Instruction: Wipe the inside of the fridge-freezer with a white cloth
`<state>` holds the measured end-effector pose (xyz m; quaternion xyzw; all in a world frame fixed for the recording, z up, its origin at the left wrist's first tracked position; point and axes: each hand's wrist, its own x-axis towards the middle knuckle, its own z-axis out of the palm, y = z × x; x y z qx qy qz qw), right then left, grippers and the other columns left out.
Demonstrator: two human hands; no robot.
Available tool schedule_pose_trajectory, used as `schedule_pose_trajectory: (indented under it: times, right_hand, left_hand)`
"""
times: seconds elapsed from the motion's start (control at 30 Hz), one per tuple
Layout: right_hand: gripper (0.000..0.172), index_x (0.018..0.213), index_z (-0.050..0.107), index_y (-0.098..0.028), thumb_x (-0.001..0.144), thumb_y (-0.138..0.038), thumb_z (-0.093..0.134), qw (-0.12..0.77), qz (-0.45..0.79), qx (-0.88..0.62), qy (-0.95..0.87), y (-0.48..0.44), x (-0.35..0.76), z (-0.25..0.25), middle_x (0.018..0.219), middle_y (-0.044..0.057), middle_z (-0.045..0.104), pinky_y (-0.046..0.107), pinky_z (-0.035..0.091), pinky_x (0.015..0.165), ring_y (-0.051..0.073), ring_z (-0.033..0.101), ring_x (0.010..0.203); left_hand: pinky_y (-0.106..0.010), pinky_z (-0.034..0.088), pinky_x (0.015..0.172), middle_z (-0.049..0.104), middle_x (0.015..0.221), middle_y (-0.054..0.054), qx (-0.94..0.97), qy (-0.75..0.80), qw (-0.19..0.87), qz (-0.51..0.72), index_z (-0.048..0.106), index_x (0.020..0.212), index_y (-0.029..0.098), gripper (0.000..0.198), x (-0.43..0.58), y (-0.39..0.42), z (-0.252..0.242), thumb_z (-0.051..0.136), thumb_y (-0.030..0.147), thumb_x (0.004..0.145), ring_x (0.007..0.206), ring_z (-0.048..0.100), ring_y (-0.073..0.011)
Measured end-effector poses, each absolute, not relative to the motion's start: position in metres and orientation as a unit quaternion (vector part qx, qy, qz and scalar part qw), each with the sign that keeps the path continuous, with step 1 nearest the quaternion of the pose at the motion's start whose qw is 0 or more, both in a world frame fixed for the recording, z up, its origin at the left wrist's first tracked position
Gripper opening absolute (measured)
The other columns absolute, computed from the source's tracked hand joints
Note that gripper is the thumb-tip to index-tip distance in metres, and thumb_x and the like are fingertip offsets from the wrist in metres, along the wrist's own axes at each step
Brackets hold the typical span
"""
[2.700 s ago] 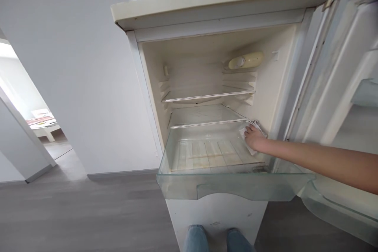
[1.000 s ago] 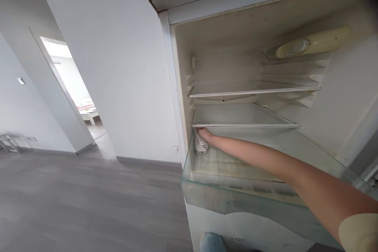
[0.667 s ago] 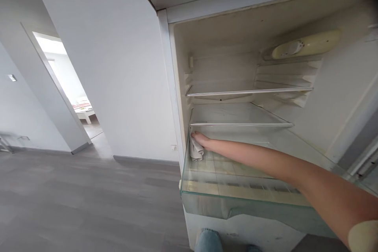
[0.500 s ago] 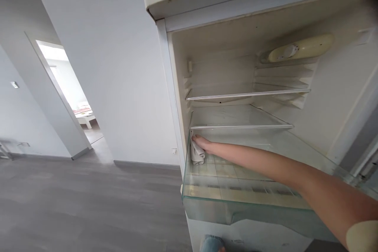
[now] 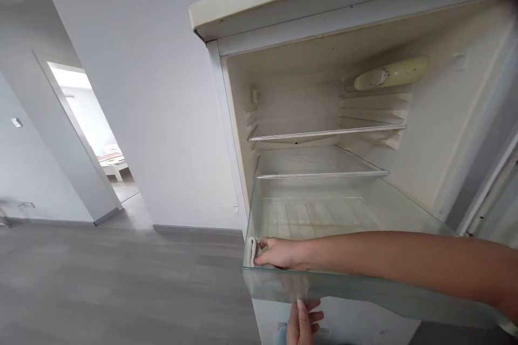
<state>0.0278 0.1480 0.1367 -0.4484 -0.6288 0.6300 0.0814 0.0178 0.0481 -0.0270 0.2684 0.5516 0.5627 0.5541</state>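
Note:
My right hand reaches in from the right, inside the clear drawer of a fridge. Its fingers are closed on a folded light cloth, pressed against the drawer's front left corner. Below the drawer's front, my left hand is raised, fingers apart and nothing visible in them. It is close to the drawer's lower edge; whether it touches is unclear. The drawer is pulled out, and its ribbed bottom shows through the clear plastic.
Two glass shelves, an upper one and a lower one, sit above the drawer. A yellowish lamp housing is on the fridge's right inner wall. The open door stands at right. A grey wall and a doorway are at left.
My right hand has moved the cloth from the drawer's back left corner toward its front left corner. My left hand has risen into view below the drawer. The view has shifted slightly.

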Motion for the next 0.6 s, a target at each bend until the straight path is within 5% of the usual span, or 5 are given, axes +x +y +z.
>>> schedule_pose_trajectory:
  times: [0.17,0.33,0.4,0.5,0.6]
  right_hand:
    - [0.026,0.092,0.063,-0.020,0.066,-0.018,0.062,0.045,0.396,-0.399,-0.826,0.166,0.061,0.156,0.089,0.002,0.065,0.025,0.037,0.061,0.018,0.057,0.078]
    - [0.040,0.119,0.055,-0.016,0.082,-0.017,0.042,0.176,0.100,-0.442,-0.874,0.203,0.094,0.160,0.102,0.012,0.065,0.031,0.041,0.070,0.026,0.058,0.092]
    - [0.043,0.124,0.053,-0.015,0.084,-0.014,0.036,0.197,0.058,-0.411,-0.888,0.216,0.094,0.152,0.110,0.012,0.064,0.034,0.042,0.080,0.027,0.056,0.101]
    - [0.047,0.130,0.051,-0.017,0.085,-0.020,0.040,0.117,0.076,-0.401,-0.905,0.231,0.078,0.130,0.121,0.012,0.061,0.041,0.041,0.091,0.029,0.054,0.112]
    - [0.059,0.143,0.038,-0.018,0.087,-0.036,0.043,0.021,0.129,-0.387,-0.913,0.245,0.054,0.106,0.147,0.012,0.038,0.046,0.031,0.106,0.031,0.032,0.135]
  left_hand:
    - [-0.032,0.049,0.072,0.077,0.096,-0.015,0.274,0.551,0.559,0.556,0.072,0.086,0.014,0.083,0.014,0.045,-0.020,0.048,0.085,0.051,0.079,0.068,-0.0214]
    - [-0.030,0.047,0.066,0.078,0.089,-0.016,0.244,0.527,0.597,0.553,0.071,0.087,0.011,0.086,0.013,0.046,-0.018,0.052,0.085,0.047,0.071,0.068,-0.0186]
    - [-0.030,0.047,0.065,0.078,0.089,-0.017,0.246,0.524,0.602,0.550,0.071,0.086,0.011,0.088,0.014,0.045,-0.015,0.051,0.086,0.046,0.071,0.068,-0.0191]
    - [-0.032,0.050,0.070,0.078,0.085,-0.014,0.279,0.551,0.585,0.526,0.072,0.082,0.013,0.083,0.014,0.041,-0.004,0.044,0.086,0.054,0.073,0.067,-0.0201]
    - [-0.035,0.053,0.078,0.078,0.075,-0.011,0.322,0.562,0.562,0.514,0.072,0.067,0.017,0.073,0.010,0.035,0.013,0.038,0.081,0.064,0.074,0.068,-0.0218]
